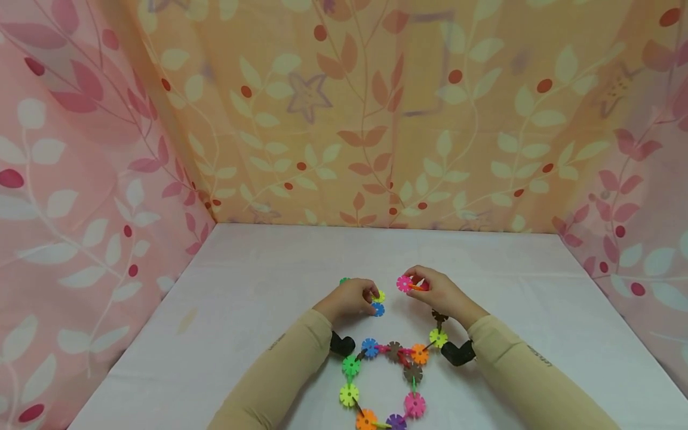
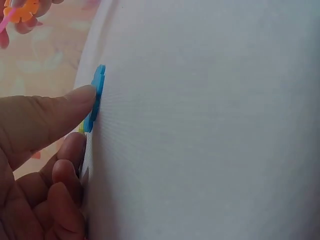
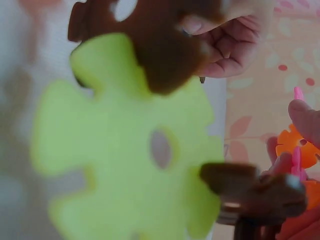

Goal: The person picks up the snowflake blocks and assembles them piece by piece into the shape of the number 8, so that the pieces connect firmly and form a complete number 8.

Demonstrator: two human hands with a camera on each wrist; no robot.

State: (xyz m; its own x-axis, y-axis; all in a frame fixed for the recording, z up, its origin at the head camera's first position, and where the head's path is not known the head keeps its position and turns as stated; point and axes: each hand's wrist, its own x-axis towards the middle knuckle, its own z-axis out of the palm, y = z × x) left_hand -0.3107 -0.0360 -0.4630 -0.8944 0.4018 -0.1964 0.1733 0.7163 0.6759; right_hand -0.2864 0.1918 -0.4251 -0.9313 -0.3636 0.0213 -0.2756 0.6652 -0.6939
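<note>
In the head view my left hand pinches a blue notched snowflake disc with a yellow disc against it. The left wrist view shows the thumb pressed on the blue disc. A green disc peeks out behind that hand. My right hand, apart from the left, grips a pink disc and orange discs, with pink edges on both sides of one orange disc in the right wrist view. Brown and yellow-green discs are below it, partly behind the wrist.
Linked colored discs form a ring on the white table in front, including a green disc, a pink disc and a purple disc. The frame's bottom edge cuts it off. Floral cloth walls the back and sides.
</note>
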